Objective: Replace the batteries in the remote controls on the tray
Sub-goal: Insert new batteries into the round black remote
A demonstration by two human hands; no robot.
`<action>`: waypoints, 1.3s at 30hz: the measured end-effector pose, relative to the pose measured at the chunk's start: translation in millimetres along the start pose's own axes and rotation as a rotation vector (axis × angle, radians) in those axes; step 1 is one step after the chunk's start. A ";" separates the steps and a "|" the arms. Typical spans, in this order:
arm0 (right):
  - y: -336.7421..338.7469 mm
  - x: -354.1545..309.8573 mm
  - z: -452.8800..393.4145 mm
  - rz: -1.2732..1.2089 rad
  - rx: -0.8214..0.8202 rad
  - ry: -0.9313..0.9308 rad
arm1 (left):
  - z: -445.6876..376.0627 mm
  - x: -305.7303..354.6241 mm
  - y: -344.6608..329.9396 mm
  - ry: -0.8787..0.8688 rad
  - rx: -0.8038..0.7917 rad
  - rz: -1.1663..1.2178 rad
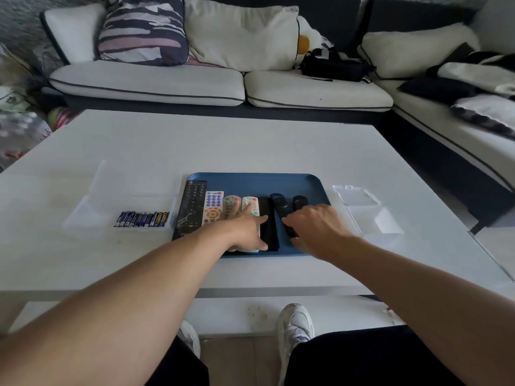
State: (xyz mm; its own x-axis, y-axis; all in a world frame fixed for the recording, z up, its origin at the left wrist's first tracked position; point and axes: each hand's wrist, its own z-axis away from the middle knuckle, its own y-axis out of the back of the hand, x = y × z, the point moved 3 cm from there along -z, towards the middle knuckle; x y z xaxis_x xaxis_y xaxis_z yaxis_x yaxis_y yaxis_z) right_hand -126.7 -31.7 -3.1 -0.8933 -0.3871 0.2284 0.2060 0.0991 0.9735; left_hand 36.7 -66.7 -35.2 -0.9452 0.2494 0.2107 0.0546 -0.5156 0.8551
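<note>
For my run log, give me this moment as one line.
stage: picking a remote | left hand: on black remote | right hand: over slim black remote | batteries: untouched | tray
</note>
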 end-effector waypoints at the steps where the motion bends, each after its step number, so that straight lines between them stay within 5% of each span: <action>1: -1.7 -4.3 1.2 0.056 -0.003 0.027 | 0.3 0.4 -1.0 0.006 -0.016 0.002; 11: -8.3 -16.2 9.4 -0.009 -0.031 0.078 | 1.7 4.2 -0.4 0.026 -0.022 0.015; 17: -13.4 14.2 -1.0 -0.383 -0.058 -0.356 | 0.4 3.8 8.2 -0.021 0.147 0.068; 26: -34.1 39.6 3.2 -0.508 -0.240 -0.606 | 7.6 2.5 15.7 -0.067 0.290 0.234; 31: -20.2 55.3 3.6 -0.672 -0.024 -0.735 | 14.4 4.5 26.7 -0.066 0.416 0.450; 35: 4.7 42.7 3.3 -1.211 0.255 -0.652 | 16.1 9.7 36.7 -0.055 0.374 0.868; 39: 21.3 25.4 -2.9 -1.693 0.265 -0.615 | 20.0 11.3 43.1 -0.107 0.354 1.231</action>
State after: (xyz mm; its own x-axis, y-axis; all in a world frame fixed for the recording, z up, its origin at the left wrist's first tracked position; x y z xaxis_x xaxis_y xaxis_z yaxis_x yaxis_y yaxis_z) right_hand -143.9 -42.1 23.5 -0.0640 0.1356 -0.9887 -0.9847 0.1526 0.0847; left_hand 34.8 -69.7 13.5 -0.1817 -0.1606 0.9702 0.9664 -0.2115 0.1460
